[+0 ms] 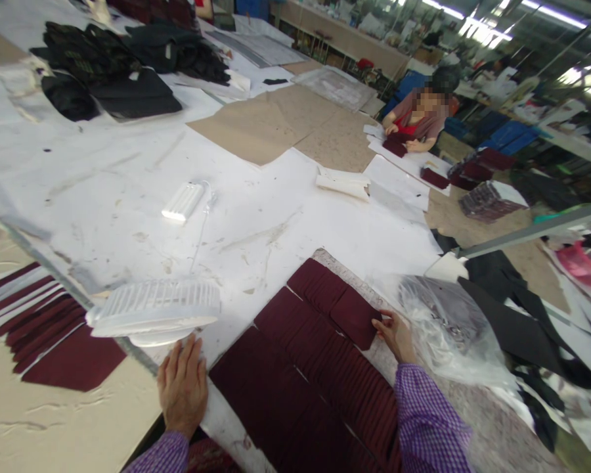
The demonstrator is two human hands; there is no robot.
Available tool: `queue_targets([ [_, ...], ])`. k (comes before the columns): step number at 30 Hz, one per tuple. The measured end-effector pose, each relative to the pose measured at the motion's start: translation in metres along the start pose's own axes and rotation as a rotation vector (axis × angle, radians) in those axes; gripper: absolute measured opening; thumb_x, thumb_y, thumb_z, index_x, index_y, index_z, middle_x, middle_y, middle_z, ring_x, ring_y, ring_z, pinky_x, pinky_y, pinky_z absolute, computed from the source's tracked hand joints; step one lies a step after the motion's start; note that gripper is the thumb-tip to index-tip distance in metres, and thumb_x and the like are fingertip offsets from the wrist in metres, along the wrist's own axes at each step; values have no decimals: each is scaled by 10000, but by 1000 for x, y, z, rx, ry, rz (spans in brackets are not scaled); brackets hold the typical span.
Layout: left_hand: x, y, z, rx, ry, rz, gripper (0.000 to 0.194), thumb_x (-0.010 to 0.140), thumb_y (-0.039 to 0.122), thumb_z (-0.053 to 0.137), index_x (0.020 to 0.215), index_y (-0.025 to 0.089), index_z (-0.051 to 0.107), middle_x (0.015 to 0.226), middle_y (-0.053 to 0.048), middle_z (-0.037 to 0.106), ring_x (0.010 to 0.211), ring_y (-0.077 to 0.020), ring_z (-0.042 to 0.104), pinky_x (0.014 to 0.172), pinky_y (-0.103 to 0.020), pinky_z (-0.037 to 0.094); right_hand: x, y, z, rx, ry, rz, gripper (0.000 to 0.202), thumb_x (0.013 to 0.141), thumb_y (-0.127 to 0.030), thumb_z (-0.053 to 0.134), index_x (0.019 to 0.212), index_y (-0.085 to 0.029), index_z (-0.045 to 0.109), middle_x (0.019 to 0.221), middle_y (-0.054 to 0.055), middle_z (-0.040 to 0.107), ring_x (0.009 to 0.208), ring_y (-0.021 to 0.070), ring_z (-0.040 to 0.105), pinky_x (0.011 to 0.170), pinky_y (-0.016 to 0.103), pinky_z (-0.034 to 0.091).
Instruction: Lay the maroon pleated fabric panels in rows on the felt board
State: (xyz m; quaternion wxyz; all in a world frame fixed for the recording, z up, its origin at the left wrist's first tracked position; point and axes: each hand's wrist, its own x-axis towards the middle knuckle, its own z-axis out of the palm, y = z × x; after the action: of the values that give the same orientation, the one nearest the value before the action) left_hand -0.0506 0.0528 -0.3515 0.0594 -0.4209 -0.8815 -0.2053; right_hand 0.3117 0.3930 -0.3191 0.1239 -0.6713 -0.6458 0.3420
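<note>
Rows of overlapping maroon fabric pieces (295, 355) lie on a patterned board in front of me. My right hand (394, 334) pinches the corner of a maroon piece (353, 311) at the right end of the far row. Flat on the white table edge, my left hand (183, 386) has its fingers spread and holds nothing. It rests just below a white slatted plastic object (160, 309), left of the maroon rows.
A fanned stack of maroon and white pieces (73, 355) lies at left. Clear plastic bags (448, 322) and black fabric (512, 322) are at right. A white lamp-like device (183, 202) with a cord sits mid-table. Another person (423, 118) handles maroon fabric farther back.
</note>
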Motion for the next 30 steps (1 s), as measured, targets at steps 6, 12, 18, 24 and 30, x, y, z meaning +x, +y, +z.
queue_targets([
  [6,1,1,0,1,7,0,592,880,169,479,1435,250,290,1397,-123,490,1369,-288,318,1087,-525,279,2,0,-2,-36,-8,-25,420,682,-388,609,1031,-154,589,606,-5,617,542,202,630,531,308,485],
  [12,1,2,0,-6,18,7,581,877,168,489,1424,250,312,1391,-128,494,1361,-295,329,1086,-534,278,0,-3,1,-83,-8,-34,386,712,-352,588,1047,-160,588,688,19,655,567,201,650,578,317,493],
  [18,-4,3,-9,-38,74,47,594,857,164,531,1409,196,315,1386,-201,423,1309,-349,378,1020,-561,364,-1,1,6,-132,38,-39,326,764,-245,609,1071,-137,587,727,3,637,627,171,623,658,320,474],
  [24,16,77,-35,-306,-168,361,440,835,99,528,1253,232,489,1222,-95,581,1234,-280,450,1029,-498,399,1,6,8,-145,51,-53,289,810,-242,628,1077,-147,572,774,-6,616,706,167,605,729,348,483],
  [30,97,207,25,-599,-290,486,300,894,120,422,1139,196,577,1194,-55,634,1263,-192,440,1059,-423,404,1,8,9,-121,47,-31,333,800,-245,626,1109,-142,556,803,5,615,719,168,603,719,344,485],
])
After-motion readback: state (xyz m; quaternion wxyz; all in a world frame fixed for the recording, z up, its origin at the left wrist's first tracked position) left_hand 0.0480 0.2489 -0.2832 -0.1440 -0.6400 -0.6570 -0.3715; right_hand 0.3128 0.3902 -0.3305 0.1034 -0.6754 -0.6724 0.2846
